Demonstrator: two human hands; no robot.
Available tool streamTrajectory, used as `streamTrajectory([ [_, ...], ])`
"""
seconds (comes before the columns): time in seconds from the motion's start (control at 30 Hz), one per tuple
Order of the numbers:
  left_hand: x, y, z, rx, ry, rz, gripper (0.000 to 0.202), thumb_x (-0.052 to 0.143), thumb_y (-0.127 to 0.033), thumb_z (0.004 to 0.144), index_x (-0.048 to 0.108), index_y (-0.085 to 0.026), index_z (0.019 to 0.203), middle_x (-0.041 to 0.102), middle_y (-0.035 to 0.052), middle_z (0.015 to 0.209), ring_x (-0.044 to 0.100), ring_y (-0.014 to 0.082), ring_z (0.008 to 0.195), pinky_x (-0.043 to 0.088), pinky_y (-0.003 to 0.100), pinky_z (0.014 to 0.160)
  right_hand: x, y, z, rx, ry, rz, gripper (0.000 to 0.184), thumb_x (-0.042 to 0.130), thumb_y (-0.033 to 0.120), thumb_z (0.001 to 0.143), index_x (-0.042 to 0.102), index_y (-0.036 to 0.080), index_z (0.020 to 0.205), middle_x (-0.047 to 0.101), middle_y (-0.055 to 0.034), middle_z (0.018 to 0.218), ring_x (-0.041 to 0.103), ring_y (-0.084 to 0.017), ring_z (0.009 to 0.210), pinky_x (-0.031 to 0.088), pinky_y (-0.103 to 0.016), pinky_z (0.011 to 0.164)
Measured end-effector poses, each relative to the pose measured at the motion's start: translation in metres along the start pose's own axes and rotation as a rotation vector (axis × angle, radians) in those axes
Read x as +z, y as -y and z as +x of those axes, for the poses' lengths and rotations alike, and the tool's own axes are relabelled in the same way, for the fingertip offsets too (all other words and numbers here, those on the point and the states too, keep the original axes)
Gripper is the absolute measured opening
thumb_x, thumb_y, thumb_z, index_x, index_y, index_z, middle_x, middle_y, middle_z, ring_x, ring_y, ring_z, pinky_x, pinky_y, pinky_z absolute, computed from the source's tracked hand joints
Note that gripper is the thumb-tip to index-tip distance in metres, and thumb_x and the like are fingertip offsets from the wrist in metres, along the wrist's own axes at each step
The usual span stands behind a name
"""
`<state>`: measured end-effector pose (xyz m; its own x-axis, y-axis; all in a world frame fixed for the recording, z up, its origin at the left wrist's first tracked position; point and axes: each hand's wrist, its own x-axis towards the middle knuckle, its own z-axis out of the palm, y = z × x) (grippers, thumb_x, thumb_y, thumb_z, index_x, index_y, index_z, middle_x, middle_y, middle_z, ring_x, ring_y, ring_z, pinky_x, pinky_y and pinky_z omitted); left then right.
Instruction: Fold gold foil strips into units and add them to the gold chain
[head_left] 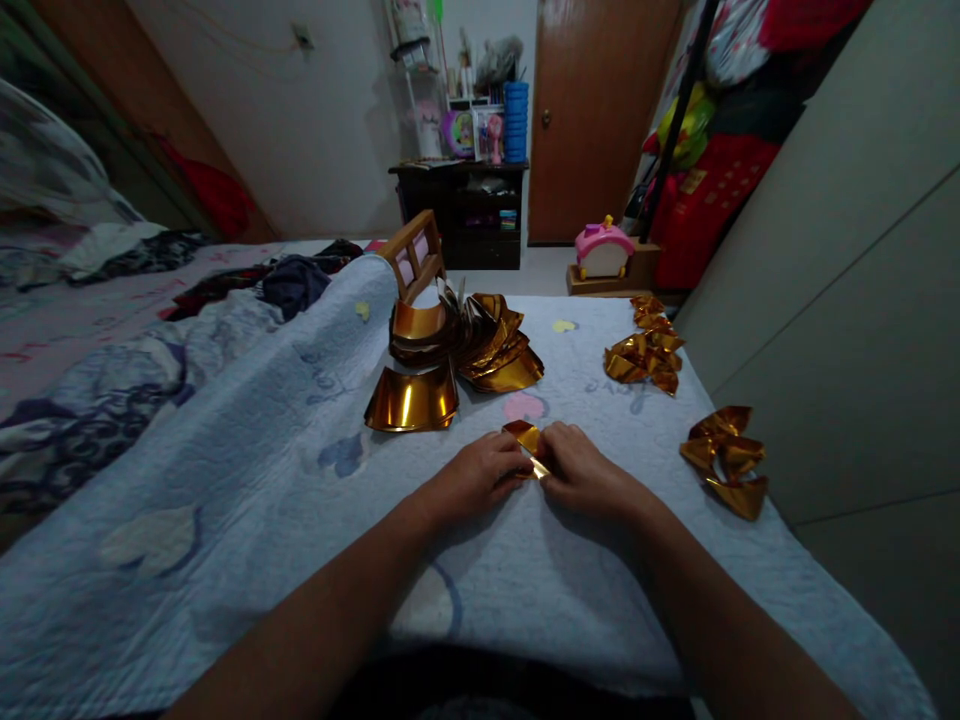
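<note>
Both hands met at the lower middle of the frame over a pale blue quilted bedcover [247, 480]. The left hand [480, 472] and the right hand [581, 470] each pinched one end of a small folded piece of shiny gold foil [523, 436], fingertips closed on it, holding it low against the cover between them. Just above the hands, left of centre, a single curved gold foil strip [412, 400] stood on its edge, and behind it lay a loose pile of curved gold foil strips [480, 345]. At the right of the frame, a cluster of folded gold foil shapes [649, 352] lay well apart from the hands, with a gold foil bow [727, 462] nearer the cover's right edge. A small wooden frame [416, 250] stood beyond the pile.
</note>
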<state>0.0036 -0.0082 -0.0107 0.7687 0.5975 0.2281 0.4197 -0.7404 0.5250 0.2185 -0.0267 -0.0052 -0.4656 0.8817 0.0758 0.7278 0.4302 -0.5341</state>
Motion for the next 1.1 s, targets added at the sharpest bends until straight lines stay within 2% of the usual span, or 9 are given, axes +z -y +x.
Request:
streamTrajectory([
  [0.17, 0.0012, -0.005, -0.0003, 0.051, -0.02, 0.114, 0.019, 0.054, -0.021, 0.099, 0.071, -0.019, 0.109, 0.07, 0.0074, 0.101, 0.064, 0.0195, 0.095, 0.051, 0.032, 0.083, 0.0024, -0.0006, 0.001, -0.04, -0.002, -0.041, 0.006, 0.059, 0.016, 0.085, 0.056, 0.019, 0.089, 0.06, -0.0065, 0.094, 0.05, -0.021, 0.087, 0.039, -0.034, 0.08],
  [0.33, 0.0025, -0.0067, -0.0017, 0.054, -0.017, 0.228, 0.018, 0.055, -0.015, 0.096, 0.071, -0.019, 0.104, 0.071, 0.0068, 0.098, 0.065, 0.0201, 0.089, 0.05, 0.031, 0.077, 0.0013, 0.0019, 0.0015, -0.015, 0.016, -0.068, 0.01, 0.067, 0.021, 0.084, 0.057, 0.019, 0.087, 0.058, -0.0061, 0.094, 0.05, -0.021, 0.088, 0.039, -0.033, 0.079],
  [0.53, 0.007, -0.0014, -0.0026, 0.004, -0.085, 0.102, 0.017, 0.06, -0.013, 0.092, 0.07, -0.019, 0.105, 0.07, 0.0063, 0.1, 0.063, 0.0198, 0.093, 0.051, 0.032, 0.081, 0.0023, 0.001, 0.0026, -0.027, 0.012, -0.036, 0.004, 0.064, 0.019, 0.09, 0.061, 0.018, 0.089, 0.058, -0.0062, 0.095, 0.05, -0.02, 0.088, 0.039, -0.033, 0.08],
  [0.7, 0.0031, -0.0025, -0.001, -0.012, -0.077, 0.098, 0.014, 0.061, -0.015, 0.092, 0.071, -0.019, 0.099, 0.066, 0.0071, 0.098, 0.06, 0.0204, 0.094, 0.051, 0.034, 0.084, 0.0003, 0.0029, 0.002, -0.031, 0.022, -0.029, 0.006, 0.06, 0.013, 0.09, 0.061, 0.018, 0.087, 0.058, -0.0061, 0.094, 0.05, -0.019, 0.088, 0.039, -0.033, 0.081],
  [0.93, -0.003, 0.001, -0.0025, 0.03, -0.016, 0.031, 0.019, 0.062, -0.014, 0.091, 0.071, -0.02, 0.107, 0.068, 0.0074, 0.106, 0.061, 0.0206, 0.103, 0.052, 0.036, 0.091, 0.0007, 0.0049, -0.0009, -0.04, 0.02, -0.055, 0.012, 0.061, 0.008, 0.082, 0.064, 0.019, 0.086, 0.057, -0.0061, 0.094, 0.05, -0.02, 0.089, 0.039, -0.033, 0.081],
  [1.1, 0.0004, 0.0025, -0.0018, 0.058, -0.061, -0.024, 0.026, 0.062, -0.007, 0.088, 0.069, -0.02, 0.109, 0.068, 0.0064, 0.108, 0.061, 0.0206, 0.106, 0.052, 0.037, 0.095, 0.0011, 0.0047, -0.0011, -0.07, 0.007, -0.077, 0.013, 0.06, 0.009, 0.083, 0.066, 0.018, 0.088, 0.058, -0.0067, 0.094, 0.05, -0.02, 0.088, 0.04, -0.033, 0.081],
])
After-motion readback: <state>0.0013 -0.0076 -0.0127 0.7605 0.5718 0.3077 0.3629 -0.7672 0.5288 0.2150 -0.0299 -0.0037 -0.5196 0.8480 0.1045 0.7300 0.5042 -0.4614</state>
